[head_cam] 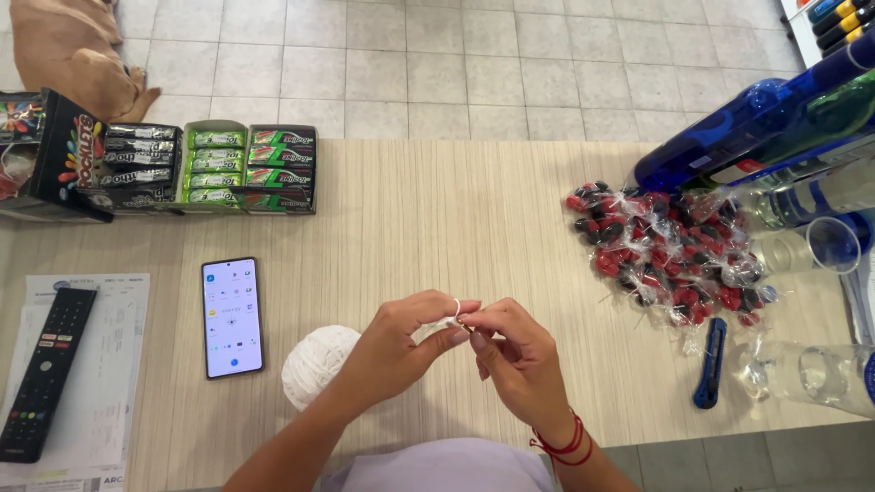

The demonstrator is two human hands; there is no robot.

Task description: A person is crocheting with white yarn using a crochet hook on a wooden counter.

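Lavender cloth [447, 466] at the bottom edge is closest to the lens, and just above it both of my hands meet over the counter [437, 228]. Between them runs a thin white thread [461, 319]; my left hand [401, 346] has it looped over the forefinger, thumb and finger pressed together on the strand, while my right hand [519, 360] pinches the other end with its fingertips closed tight. Whether a knot is already formed I cannot tell; the strand is too fine. To do this well, I judge I should keep the thread taut, work the fingertips close together, and let slack feed freely from the white ball of thread [314, 363] lying on the counter just left of my left wrist. A red cord bracelet [563, 446] sits on my right wrist. Farther out lie a lit phone [231, 317], a black remote [46, 372] on papers, a blue utility knife [711, 363] and a heap of wrapped red and black candies [670, 255].
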